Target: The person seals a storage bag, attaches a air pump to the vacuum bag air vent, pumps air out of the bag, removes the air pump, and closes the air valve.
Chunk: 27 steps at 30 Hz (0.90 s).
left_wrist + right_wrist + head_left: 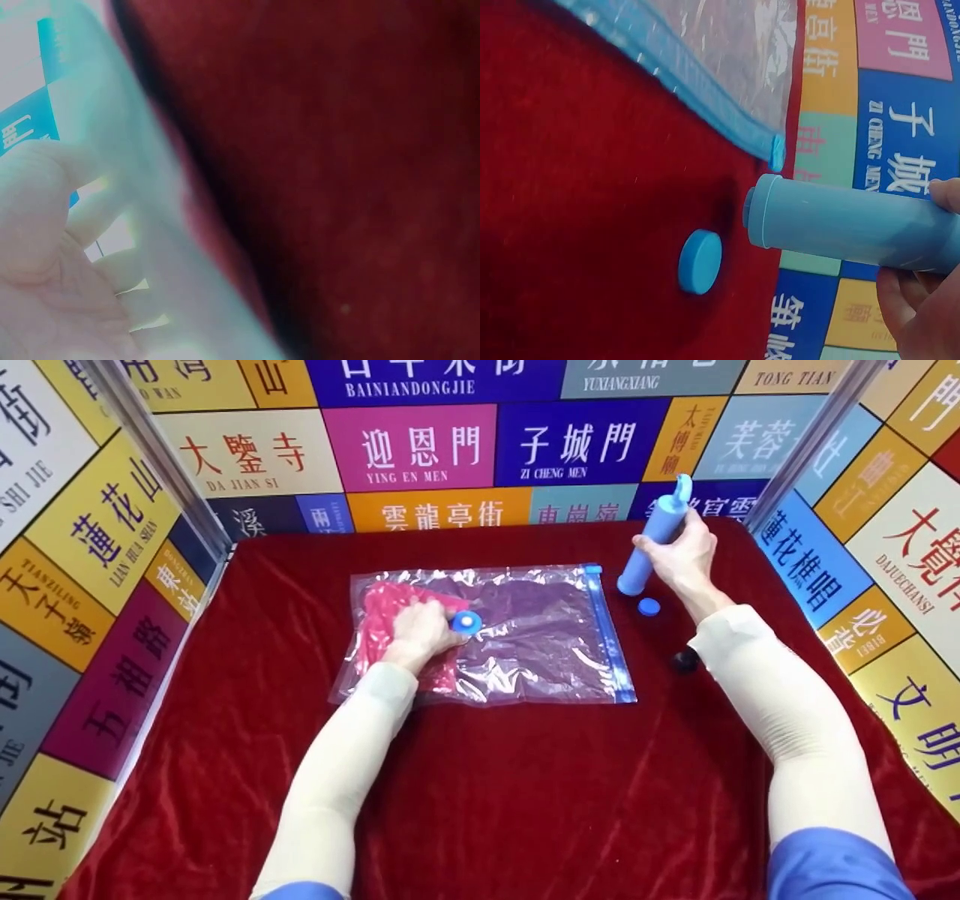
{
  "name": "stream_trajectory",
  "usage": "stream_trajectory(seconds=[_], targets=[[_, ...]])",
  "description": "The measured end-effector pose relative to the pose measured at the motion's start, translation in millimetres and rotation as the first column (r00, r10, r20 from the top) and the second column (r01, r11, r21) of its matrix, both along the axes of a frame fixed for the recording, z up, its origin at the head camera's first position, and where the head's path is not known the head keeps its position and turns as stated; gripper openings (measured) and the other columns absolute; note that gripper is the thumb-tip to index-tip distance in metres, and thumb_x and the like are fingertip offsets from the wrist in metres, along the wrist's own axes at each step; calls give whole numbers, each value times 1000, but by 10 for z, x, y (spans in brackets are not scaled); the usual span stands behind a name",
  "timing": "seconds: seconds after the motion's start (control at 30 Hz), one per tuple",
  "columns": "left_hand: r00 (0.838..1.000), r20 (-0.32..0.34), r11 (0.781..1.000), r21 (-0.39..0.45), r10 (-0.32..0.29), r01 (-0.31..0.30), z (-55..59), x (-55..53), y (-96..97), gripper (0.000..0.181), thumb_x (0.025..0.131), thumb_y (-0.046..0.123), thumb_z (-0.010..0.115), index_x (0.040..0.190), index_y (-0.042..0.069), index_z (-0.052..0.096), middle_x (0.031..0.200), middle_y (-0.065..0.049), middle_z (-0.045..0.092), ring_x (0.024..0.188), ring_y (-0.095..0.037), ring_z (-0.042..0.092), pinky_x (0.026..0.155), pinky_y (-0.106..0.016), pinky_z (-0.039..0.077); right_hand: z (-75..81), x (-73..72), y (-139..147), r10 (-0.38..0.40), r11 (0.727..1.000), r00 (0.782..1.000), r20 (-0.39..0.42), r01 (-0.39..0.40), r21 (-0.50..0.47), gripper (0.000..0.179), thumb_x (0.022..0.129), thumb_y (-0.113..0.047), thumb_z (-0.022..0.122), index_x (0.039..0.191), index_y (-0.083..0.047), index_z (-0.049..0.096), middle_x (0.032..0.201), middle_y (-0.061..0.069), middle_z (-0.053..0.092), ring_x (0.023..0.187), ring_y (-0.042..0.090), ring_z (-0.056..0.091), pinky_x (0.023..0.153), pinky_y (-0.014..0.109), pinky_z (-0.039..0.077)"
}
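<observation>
A clear vacuum storage bag (540,652) with a blue zip edge lies across the red cloth, folded pink fabric (379,619) inside its left half. Over that fabric my left hand (421,631) grips the bag at its round blue valve (466,622), thumb and forefinger beside the valve. In the left wrist view, a pale blurred strip hides my fingertips. To the right of the bag, my right hand (686,551) holds a blue hand pump (651,544), tilted, its hooked end up. A round blue cap (700,262) lies near the pump's lower end.
Red velvet cloth (562,795) covers the table. Printed panels (420,446) with large lettering stand along the back and both sides, joined by metal corner posts. A small black object (685,661) lies partly hidden under my right forearm.
</observation>
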<state>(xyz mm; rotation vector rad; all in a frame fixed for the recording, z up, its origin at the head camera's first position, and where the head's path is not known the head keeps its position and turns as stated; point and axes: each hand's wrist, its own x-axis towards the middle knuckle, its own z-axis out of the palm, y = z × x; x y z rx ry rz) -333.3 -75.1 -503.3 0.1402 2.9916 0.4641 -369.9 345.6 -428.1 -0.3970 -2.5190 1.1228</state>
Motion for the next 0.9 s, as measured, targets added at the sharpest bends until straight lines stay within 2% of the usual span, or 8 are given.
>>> stream_trajectory(seconds=[0.07, 0.2, 0.37, 0.5, 0.73, 0.87, 0.9], targets=[[1000, 6, 1000, 0, 1, -1, -1, -2, 1, 61, 90, 59, 90, 141, 28, 78, 137, -18, 79, 116, -39, 75, 99, -52, 63, -17, -24, 34, -8, 1000, 1000, 4, 8, 11, 76, 94, -43, 87, 157, -13, 58, 154, 17, 71, 144, 34, 68, 130, 45, 51], [1000, 8, 1000, -5, 14, -14, -10, 7, 5, 65, 89, 59, 91, 143, 25, 77, 139, -19, 77, 121, -40, 74, 104, -53, 63, -43, -76, 81, -18, 999, 1000, 10, 18, 26, 76, 94, -43, 87, 156, -10, 57, 154, 19, 71, 146, 37, 66, 131, 46, 49], [1000, 6, 1000, 8, 25, -25, -16, 0, 25, 69, 88, 59, 91, 145, 23, 75, 147, -22, 72, 130, -43, 71, 111, -56, 61, -65, -115, 109, -41, 999, 999, 26, 40, 34, 77, 94, -40, 87, 157, -9, 56, 154, 20, 70, 148, 39, 64, 132, 47, 47], [1000, 10, 1000, 13, 21, -21, -9, -7, 34, 66, 88, 59, 91, 144, 26, 76, 152, -22, 71, 134, -45, 70, 112, -57, 61, -87, -157, 136, -58, 998, 997, 42, 56, 34, 79, 94, -41, 87, 159, -9, 54, 156, 19, 69, 150, 39, 61, 134, 47, 45], [1000, 13, 1000, 5, 16, -16, -8, -1, 24, 61, 90, 58, 90, 140, 26, 78, 141, -20, 76, 119, -40, 75, 104, -54, 64, -124, -195, 149, -41, 999, 997, 60, 40, 24, 81, 94, -41, 88, 161, -13, 54, 158, 19, 68, 150, 39, 62, 135, 48, 45], [1000, 0, 1000, -7, 13, -13, -21, 1, 21, 61, 90, 59, 90, 140, 26, 78, 140, -20, 76, 119, -40, 74, 104, -54, 63, -222, -265, 200, -16, 1000, 996, 89, 15, 11, 82, 92, -44, 91, 160, -14, 56, 158, 20, 68, 150, 41, 62, 135, 52, 45], [1000, 1, 1000, -8, 14, -14, -22, 5, 21, 62, 90, 59, 90, 141, 27, 78, 139, -19, 76, 120, -40, 74, 104, -54, 63, -300, -324, 265, -14, 1000, 996, 87, 14, -2, 82, 88, -46, 94, 155, -16, 60, 154, 17, 71, 147, 39, 65, 133, 49, 47]])
